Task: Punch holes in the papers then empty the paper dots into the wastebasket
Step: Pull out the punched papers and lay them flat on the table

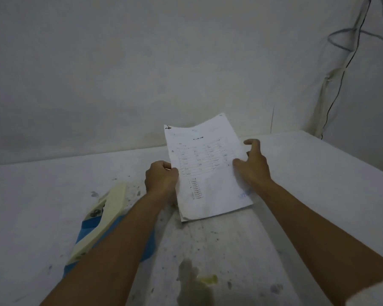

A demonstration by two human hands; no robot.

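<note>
A thin stack of printed papers (208,168) stands tilted on its lower edge on the white table (307,184), its top leaning toward the wall. My left hand (161,177) is closed on the stack's left edge. My right hand (252,162) grips the right edge, thumb on the front of the sheet and fingers curled behind. A hole punch (102,219) with a cream lever and a blue base lies on the table at the left, partly hidden under my left forearm. No wastebasket is in view.
The table is stained, with a dark smear and a yellow spot (208,280) near the front. A bare wall rises close behind the table. Cables (338,89) hang down the wall at the right, beside the table's far right corner.
</note>
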